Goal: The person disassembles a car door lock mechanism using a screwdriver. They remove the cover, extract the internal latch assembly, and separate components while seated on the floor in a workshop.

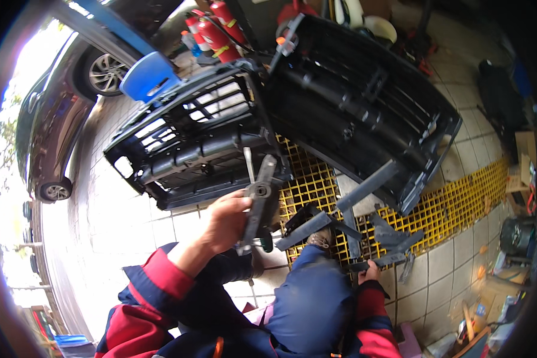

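My left hand (222, 224) is raised in front of me, closed around a long dark part with a round hub (260, 191). A tool with a pale metal shaft (249, 162) sticks up beside that part; a green end (266, 242) shows below it, and I cannot tell if the two belong together. Low on the right, my right hand (372, 272) grips a dark flat strip (383, 261) by its end. Several loose dark strips (304, 231) lie around it near my shoe, along with a dark angular plate (390, 232).
Two large black plastic frames, a left one (203, 146) and a right one (364, 107), lie ahead. Yellow grating (459, 200) crosses the tiled floor. A blue stool (149, 76), red fire extinguishers (218, 37) and a car (62, 104) stand beyond. Clutter and cardboard (524, 152) line the right side.
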A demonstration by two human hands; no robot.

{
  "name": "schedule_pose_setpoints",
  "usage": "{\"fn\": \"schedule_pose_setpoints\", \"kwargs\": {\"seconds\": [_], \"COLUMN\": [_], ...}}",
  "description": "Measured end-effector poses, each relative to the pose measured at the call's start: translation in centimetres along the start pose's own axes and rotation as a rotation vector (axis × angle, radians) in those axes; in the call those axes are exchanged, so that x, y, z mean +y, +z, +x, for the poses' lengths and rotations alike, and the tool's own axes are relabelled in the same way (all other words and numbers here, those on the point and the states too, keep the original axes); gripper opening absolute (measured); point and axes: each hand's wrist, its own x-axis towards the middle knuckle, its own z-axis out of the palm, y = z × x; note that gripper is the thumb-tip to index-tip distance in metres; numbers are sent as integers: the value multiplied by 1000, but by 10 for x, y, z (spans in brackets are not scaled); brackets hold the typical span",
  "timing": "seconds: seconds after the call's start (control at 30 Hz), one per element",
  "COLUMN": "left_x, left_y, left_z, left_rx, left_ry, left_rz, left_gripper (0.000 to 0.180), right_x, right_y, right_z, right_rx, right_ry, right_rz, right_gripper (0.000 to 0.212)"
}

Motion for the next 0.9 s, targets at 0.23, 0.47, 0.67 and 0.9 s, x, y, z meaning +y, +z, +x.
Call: {"fn": "schedule_pose_setpoints", "kwargs": {"seconds": [0.23, 0.47, 0.67, 0.9], "left_x": [-4, 12, 10, 12], "left_y": [10, 5, -4, -3], "left_z": [-11, -26, -43, -46], "left_rx": [-12, -238, -222, -248], "left_ry": [-39, 91, 129, 201], "left_rz": [-148, -256, -399, -468], "left_gripper": [50, 44, 40, 37], "right_x": [-138, -186, -102, -65], "right_y": [97, 194, 242, 270], "right_z": [-190, -501, -609, -595], "right_rx": [-512, -1048, -1188, -1159], "right_ry": [-407, -987, -1152, -1188], "right_rz": [138, -144, -259, -386], "right_gripper": [32, 45, 45, 38]}}
